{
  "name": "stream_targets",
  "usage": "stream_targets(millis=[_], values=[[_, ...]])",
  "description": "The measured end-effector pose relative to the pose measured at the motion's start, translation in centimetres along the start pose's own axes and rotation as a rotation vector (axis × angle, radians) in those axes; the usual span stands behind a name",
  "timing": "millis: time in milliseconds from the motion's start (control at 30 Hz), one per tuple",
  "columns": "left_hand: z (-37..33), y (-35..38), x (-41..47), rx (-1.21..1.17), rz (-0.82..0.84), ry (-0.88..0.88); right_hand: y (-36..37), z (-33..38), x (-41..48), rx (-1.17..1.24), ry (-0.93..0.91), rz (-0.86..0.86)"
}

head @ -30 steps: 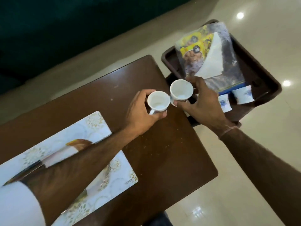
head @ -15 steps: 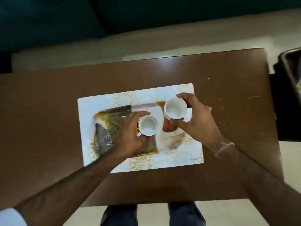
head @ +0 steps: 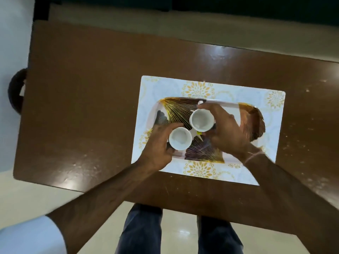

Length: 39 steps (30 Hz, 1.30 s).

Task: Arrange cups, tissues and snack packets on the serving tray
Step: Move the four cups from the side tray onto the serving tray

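A: Which step is this?

B: The cups, I'd say. The left hand [head: 156, 147] has its grip wrapped round one white cup [head: 180, 138], and the right hand [head: 227, 132] has its grip wrapped round the other cup [head: 201, 120]. Both cups are upright, mouths up, and look empty.

A: Where are they against the tray?

B: Both over the tray [head: 255, 114], the one with the gold fan pattern. The left-hand cup is near the tray's close edge, left of its middle; the right-hand cup is nearer the tray's middle. The two rims are just beside each other, not touching as far as I can see.

A: Are they set down already?

B: I cannot tell. The bottoms are hidden by the cups themselves and the fingers.

A: And the tray sits where?

B: On a white floral mat [head: 271, 99], which lies on the brown surface [head: 82, 99]. No tissues or snack packets show anywhere near the tray.

A: So what does the next move call for?

B: My guess: seat each cup flat on the tray floor, keep them level, then open each grip without tipping the neighbour. After that, room beyond the cups on the tray's right part should stay free for tissues and packets.
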<state>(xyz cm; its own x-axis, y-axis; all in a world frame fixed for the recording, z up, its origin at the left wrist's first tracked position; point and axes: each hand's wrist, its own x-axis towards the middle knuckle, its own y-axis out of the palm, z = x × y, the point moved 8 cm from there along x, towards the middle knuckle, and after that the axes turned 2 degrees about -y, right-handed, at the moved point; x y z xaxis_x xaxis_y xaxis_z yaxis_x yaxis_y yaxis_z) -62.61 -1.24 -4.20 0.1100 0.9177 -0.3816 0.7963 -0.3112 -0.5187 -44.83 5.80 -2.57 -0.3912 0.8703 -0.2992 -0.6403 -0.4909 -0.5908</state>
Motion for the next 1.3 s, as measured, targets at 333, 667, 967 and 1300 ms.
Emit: stream_targets(millis=[333, 667, 967, 1300], values=[[-0.6, 1.6, 0.2, -0.175, -0.011, 0.002, 1.1, 0.8, 4.5, -0.197, -0.244, 0.281], [-0.8, 2.6, 0.6, -0.176, -0.092, -0.005, 1.4, 1.4, 4.4, -0.194, -0.262, 0.342], [-6.3, -1.3, 1.0, -0.030, -0.323, 0.181, -4.5, -1.7, 2.1, -0.148, -0.117, 0.085], [-19.7, 10.6, 10.0, 0.140, -0.060, 0.267, -18.6, -12.0, -6.1, -0.156, 0.137, -0.253]])
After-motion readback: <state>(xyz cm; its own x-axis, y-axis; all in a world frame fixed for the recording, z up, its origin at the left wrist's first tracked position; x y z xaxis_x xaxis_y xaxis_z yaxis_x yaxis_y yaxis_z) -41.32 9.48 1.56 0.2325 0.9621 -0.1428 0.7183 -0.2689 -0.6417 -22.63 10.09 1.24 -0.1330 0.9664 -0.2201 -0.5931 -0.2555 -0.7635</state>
